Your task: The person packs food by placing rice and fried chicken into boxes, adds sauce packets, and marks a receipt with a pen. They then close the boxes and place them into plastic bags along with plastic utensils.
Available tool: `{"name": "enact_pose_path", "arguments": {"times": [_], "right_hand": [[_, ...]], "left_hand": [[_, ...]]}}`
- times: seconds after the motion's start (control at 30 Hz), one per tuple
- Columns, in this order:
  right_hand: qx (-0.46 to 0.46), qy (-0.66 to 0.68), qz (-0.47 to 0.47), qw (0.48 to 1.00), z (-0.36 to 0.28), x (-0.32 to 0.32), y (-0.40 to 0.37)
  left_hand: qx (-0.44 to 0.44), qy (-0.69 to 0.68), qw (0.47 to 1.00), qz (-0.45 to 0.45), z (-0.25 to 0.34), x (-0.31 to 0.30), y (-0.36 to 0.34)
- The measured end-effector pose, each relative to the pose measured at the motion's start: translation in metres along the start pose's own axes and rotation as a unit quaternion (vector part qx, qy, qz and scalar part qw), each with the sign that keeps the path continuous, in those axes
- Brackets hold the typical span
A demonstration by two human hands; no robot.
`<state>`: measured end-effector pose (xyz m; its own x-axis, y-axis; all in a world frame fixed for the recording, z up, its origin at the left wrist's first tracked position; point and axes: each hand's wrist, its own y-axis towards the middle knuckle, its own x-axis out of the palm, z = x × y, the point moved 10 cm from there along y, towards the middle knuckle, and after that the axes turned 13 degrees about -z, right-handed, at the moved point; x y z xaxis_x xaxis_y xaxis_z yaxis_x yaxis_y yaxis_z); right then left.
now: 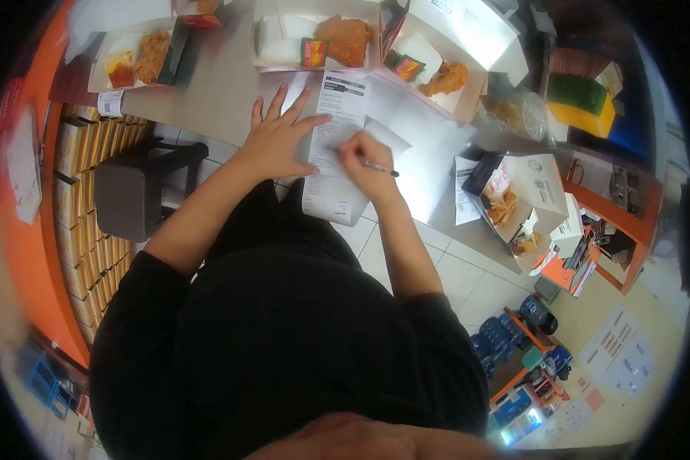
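Note:
A long printed receipt (331, 184) lies on the metal counter and hangs over its front edge. My left hand (276, 142) is spread, with thumb and forefinger resting on the receipt's left side. In my right hand (368, 165) is a pen (381, 168), gripped with its tip hidden by my fingers, over the right part of the receipt. Just beyond the receipt sits an open box holding fried chicken (345, 41) and a sauce sachet (313, 52). Another open box to the right has a fried chicken piece (445, 79) and a wrapped white packet.
More open food boxes stand at the far left (98, 73) and right (544, 180) of the counter. A clear plastic bag (517, 115) lies right of centre. Below the counter are a dark stool (134, 192) and stacked yellow-white boxes (73, 207) on the left.

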<state>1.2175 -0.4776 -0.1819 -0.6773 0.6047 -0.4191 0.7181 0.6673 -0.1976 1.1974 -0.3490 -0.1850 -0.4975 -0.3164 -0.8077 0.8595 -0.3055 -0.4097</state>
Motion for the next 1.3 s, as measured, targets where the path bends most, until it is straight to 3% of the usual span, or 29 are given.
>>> {"name": "enact_pose_path", "arguments": {"times": [0.07,0.1,0.13,0.2,0.27,0.3,0.33,0.37,0.43,0.57,0.63,0.77,0.83,0.93,0.97,1.0,1.07,1.2,1.27,1.3], "right_hand": [[0.065,0.139,0.089,0.984,0.03,-0.015,-0.004],[0.021,0.115,0.009,0.993,0.018,-0.008,0.001],[0.02,0.115,0.008,0.993,0.016,-0.008,0.001],[0.018,-0.027,0.027,0.999,0.001,-0.013,-0.004],[0.066,-0.006,0.069,0.995,0.007,-0.02,-0.01],[0.003,0.174,0.108,0.979,0.006,-0.018,-0.013],[-0.058,0.348,0.14,0.925,0.009,-0.018,-0.016],[-0.057,0.349,0.138,0.925,0.01,-0.017,-0.018],[-0.006,0.104,0.141,0.985,0.005,-0.023,-0.02],[0.016,0.166,0.156,0.974,0.013,-0.024,-0.021],[0.073,0.092,0.128,0.985,0.019,-0.021,-0.012],[0.066,0.056,0.127,0.988,0.026,-0.013,-0.003],[0.02,0.051,0.084,0.995,0.005,-0.007,0.002],[0.007,-0.023,0.123,0.992,0.001,-0.019,-0.003],[0.071,0.086,0.154,0.982,0.02,-0.023,-0.008],[0.07,0.085,0.154,0.982,0.021,-0.024,-0.007],[0.016,0.049,0.06,0.997,0.013,-0.008,0.002],[0.044,0.205,0.115,0.971,0.033,-0.013,-0.004],[-0.019,0.022,-0.011,1.0,0.009,0.003,0.0],[-0.018,0.023,-0.011,1.0,0.009,0.003,0.0]], "left_hand": [[0.004,-0.002,1.0,0.006,0.002,-0.001,0.001],[0.002,0.002,1.0,0.004,0.002,-0.002,0.001],[-0.002,0.006,1.0,0.002,0.001,-0.001,0.001],[-0.003,0.003,1.0,0.004,0.0,-0.001,-0.001],[0.001,0.002,1.0,0.01,0.0,0.0,0.004],[-0.011,-0.021,0.998,0.061,-0.005,-0.004,0.005],[-0.025,-0.046,0.993,0.109,-0.01,-0.006,0.003],[-0.027,-0.047,0.993,0.108,-0.013,0.0,0.002],[0.005,-0.058,0.976,0.208,-0.011,-0.012,-0.007],[0.025,0.034,0.981,0.191,-0.006,-0.001,-0.004],[-0.01,0.003,0.997,0.08,0.0,-0.006,0.0],[-0.028,0.01,0.999,0.024,0.001,-0.004,0.004],[-0.023,0.016,1.0,0.01,0.001,-0.001,0.005],[-0.025,0.016,1.0,-0.006,0.002,-0.001,0.006],[-0.024,0.016,1.0,-0.006,0.002,-0.001,0.006],[-0.024,0.017,1.0,-0.008,0.002,-0.001,0.006],[-0.025,0.02,0.999,-0.012,0.002,-0.001,0.005],[-0.028,0.017,0.999,-0.021,0.002,0.0,0.007],[-0.032,0.014,0.999,-0.024,0.0,0.001,0.007],[-0.027,0.017,0.999,-0.019,0.002,0.0,0.006]]}}
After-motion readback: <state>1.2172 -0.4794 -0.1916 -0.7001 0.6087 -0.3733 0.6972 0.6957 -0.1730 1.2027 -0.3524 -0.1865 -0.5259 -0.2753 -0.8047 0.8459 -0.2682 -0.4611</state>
